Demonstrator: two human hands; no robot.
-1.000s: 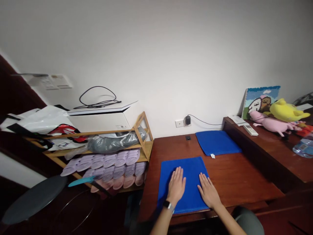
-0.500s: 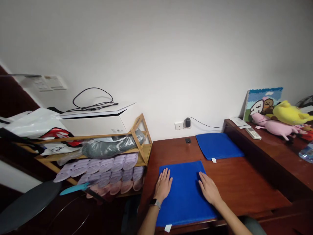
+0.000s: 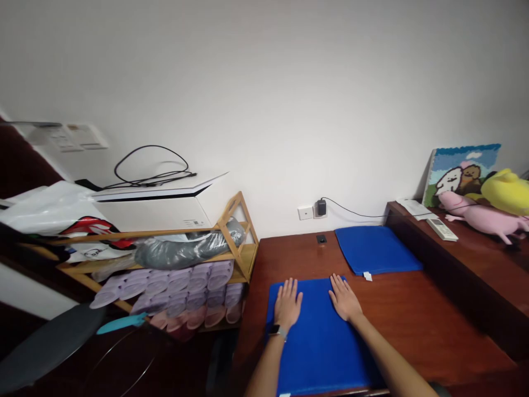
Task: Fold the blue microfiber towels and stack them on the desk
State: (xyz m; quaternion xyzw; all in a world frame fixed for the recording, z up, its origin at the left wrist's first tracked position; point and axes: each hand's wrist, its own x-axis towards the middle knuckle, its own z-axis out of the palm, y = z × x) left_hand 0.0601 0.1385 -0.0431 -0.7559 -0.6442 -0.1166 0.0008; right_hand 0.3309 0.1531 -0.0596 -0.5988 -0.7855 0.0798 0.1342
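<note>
1. On the dark reddish-brown wooden worktop (image 3: 297,253), in the head view, a bright blue, roughly rectangular cloth mat (image 3: 324,353) lies spread in front of you, its near edge close to the bottom of the frame.
2. Your left hand (image 3: 288,306) rests palm down on the far left part of this mat, fingers stretched forward to about its far edge; a dark-faced wristwatch (image 3: 276,330) sits on that wrist.
3. Your right hand (image 3: 345,298) lies palm down at the mat's far right corner, with your forearm running along and across the right edge.
4. Your grip is released on both sides: the fingers are extended, and neither hand clasps anything.
5. Beyond your right hand, well apart from the near mat, a second blue rectangular cloth mat (image 3: 376,251) lies near the wall, a small white tag (image 3: 367,276) at its near edge.
6. To your right, a raised wooden section (image 3: 491,275) bears a slim white remote control (image 3: 442,230) and a pink plush toy (image 3: 481,215).
7. To your left, a light wooden rack (image 3: 247,259) holds lilac slippers (image 3: 177,281) below a white rectangular box (image 3: 165,212).
</note>
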